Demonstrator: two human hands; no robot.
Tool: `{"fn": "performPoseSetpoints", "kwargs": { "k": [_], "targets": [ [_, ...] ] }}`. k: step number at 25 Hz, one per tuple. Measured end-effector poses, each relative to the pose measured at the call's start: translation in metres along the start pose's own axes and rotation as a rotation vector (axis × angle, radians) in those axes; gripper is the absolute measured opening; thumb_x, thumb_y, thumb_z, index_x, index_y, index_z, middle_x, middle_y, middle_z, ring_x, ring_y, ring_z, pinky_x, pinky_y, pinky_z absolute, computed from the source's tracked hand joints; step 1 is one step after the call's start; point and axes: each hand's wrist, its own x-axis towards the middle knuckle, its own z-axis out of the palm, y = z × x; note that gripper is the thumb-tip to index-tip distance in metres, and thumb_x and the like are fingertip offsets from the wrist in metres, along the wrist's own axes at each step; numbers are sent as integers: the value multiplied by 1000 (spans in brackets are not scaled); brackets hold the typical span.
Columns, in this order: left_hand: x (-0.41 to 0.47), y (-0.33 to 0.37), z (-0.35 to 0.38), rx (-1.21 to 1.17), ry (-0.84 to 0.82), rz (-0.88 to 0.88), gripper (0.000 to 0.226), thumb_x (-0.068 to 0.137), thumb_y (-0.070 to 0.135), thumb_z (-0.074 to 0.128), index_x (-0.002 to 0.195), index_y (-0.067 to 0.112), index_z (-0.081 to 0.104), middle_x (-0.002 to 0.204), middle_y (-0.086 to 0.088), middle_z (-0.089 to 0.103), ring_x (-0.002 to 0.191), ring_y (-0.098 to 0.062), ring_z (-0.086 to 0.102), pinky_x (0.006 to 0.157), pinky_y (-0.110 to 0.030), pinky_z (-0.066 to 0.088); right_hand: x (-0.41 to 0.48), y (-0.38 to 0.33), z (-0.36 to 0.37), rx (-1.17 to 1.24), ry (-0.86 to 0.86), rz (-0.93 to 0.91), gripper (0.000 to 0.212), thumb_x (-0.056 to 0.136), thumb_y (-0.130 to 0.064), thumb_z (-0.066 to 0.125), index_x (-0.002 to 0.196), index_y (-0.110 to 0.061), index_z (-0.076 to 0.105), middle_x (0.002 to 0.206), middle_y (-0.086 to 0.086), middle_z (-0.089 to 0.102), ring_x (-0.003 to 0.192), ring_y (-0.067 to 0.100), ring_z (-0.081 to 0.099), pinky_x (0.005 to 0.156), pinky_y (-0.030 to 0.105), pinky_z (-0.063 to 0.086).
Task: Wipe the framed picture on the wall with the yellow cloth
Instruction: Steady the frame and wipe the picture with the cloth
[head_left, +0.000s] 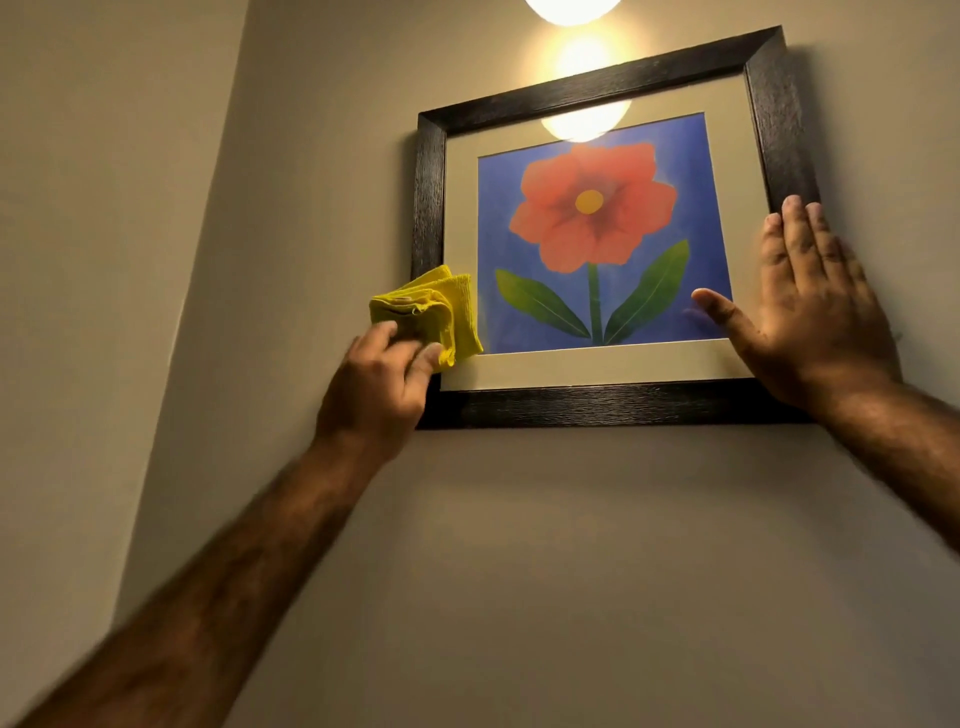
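Observation:
A framed picture (592, 83) hangs on the beige wall: a dark wooden frame, a cream mat and a red flower on blue. My left hand (379, 384) is at the frame's lower left corner and grips a folded yellow cloth (436, 306), which lies against the left side of the glass and frame. My right hand (810, 312) is flat and open against the frame's lower right part, fingers on the right frame edge, thumb over the glass. The frame's lower corners are hidden behind my hands.
A lit wall lamp (571, 10) glows just above the frame and reflects in the top of the glass (584, 122). A wall corner (208, 260) runs down at the left. Bare wall stretches below the frame.

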Motion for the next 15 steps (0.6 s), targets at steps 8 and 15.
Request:
{"fn": "performPoseSetpoints", "kwargs": {
  "k": [8, 15],
  "targets": [
    [39, -8, -8, -220, 28, -467, 54, 73, 32, 88, 116, 8, 64, 118, -12, 68, 105, -29, 65, 91, -39, 56, 0, 1, 2, 14, 5, 2, 104, 91, -81, 21, 161, -5, 10, 173, 13, 6, 160, 27, 7, 128, 45, 12],
    [38, -17, -5, -876, -173, -929, 41, 77, 30, 85, 107, 13, 64, 118, -10, 71, 106, -28, 68, 68, -39, 61, 0, 2, 4, 21, 36, -8, 103, 91, -81, 22, 161, -5, 12, 172, 13, 9, 160, 28, 10, 126, 45, 12]
  ]
}}
